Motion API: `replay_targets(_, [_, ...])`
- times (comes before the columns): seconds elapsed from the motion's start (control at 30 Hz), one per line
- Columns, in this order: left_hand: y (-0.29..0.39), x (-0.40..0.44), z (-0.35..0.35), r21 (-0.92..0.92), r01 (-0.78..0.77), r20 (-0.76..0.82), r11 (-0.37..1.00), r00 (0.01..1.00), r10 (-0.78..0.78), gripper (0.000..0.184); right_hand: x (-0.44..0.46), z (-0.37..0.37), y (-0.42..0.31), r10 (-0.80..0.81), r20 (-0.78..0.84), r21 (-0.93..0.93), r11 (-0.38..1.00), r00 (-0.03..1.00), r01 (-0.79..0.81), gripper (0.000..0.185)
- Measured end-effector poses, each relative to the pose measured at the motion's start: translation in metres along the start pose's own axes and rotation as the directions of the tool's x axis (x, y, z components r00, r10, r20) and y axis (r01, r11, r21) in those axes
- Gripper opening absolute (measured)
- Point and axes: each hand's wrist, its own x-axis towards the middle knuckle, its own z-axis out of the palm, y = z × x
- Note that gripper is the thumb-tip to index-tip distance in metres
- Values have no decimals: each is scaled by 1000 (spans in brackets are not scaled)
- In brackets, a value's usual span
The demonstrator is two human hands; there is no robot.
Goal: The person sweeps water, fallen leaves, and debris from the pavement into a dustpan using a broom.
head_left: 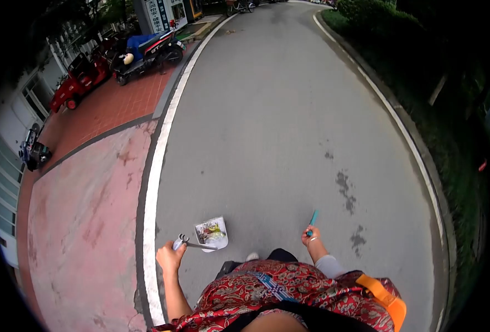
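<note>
We've some litter (211,231) in the dustpan (221,242), just beside our L hand (170,257), fingers wrapped round its grey handle (200,245); R hand (313,238) grips a teal stick (314,217). Dark patches (343,185) on rd (256,138); can't tell what litter remains.

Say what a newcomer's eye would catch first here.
Probably the red patterned clothing across the bottom, with a bright orange strip on its right side. Then the white pan of litter beside the left hand, and the teal stick in the right hand, both against the grey road.
</note>
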Motion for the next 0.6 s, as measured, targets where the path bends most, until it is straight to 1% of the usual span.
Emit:
replay_targets(0.03, [20, 30, 4, -7, 5, -4, 1000, 1000, -5, 37, 14, 21, -15, 9, 6, 37, 999, 1000, -9, 8])
replay_targets(0.07, [40, 63, 9, -27, -27, 9, 999, 1000, 27, 37, 32, 43, -26, 23, 13, 81, 996, 1000, -24, 8])
replay_targets(0.1, [60, 103, 18, -47, -60, 17, 997, 998, 61, 37, 54, 68, -39, 6, 44, 110, 994, 999, -11, 7])
replay_targets(0.13, [76, 138, 30, -39, -58, 35, 998, 998, 59, 37, 76, 92, -53, -15, 80, 141, 990, 997, 3, 7])
replay_targets(0.2, [107, 210, 63, -49, -54, 2, 997, 999, 54, 37, 113, 149, -71, 47, 28, 118, 992, 999, -50, 6])
replay_targets(0.27, [140, 264, 89, -65, -6, -27, 998, 1000, 4, 37, 158, 192, -85, 62, 55, -2, 998, 997, -62, 6])
replay_targets(0.3, [155, 286, 104, -72, 8, -21, 997, 1000, -10, 37, 177, 215, -98, 58, 51, -17, 998, 997, -57, 6])
replay_targets(0.37, [192, 343, 123, -133, 60, -113, 989, 991, -76, 37, 201, 293, -117, 104, -36, -128, 986, 994, -108, 7])
replay_targets(0.4, [206, 370, 126, -113, 97, -83, 989, 991, -106, 37, 222, 327, -121, 131, -47, -65, 989, 990, -134, 6])
replay_targets(0.43, [220, 401, 127, -106, 104, -88, 989, 990, -114, 37, 244, 362, -128, 140, -44, -71, 987, 989, -143, 6])
replay_targets(0.5, [247, 459, 131, -91, 34, -121, 995, 992, -45, 38, 282, 432, -147, 141, -115, -15, 989, 983, -144, 5])
replay_targets(0.53, [261, 491, 131, -110, 32, -132, 993, 990, -46, 37, 296, 468, -155, 141, -120, -27, 989, 983, -145, 5])
replay_targets(0.6, [287, 543, 132, -144, 57, -123, 988, 990, -75, 37, 317, 541, -165, 122, -119, -40, 991, 985, -128, 13])
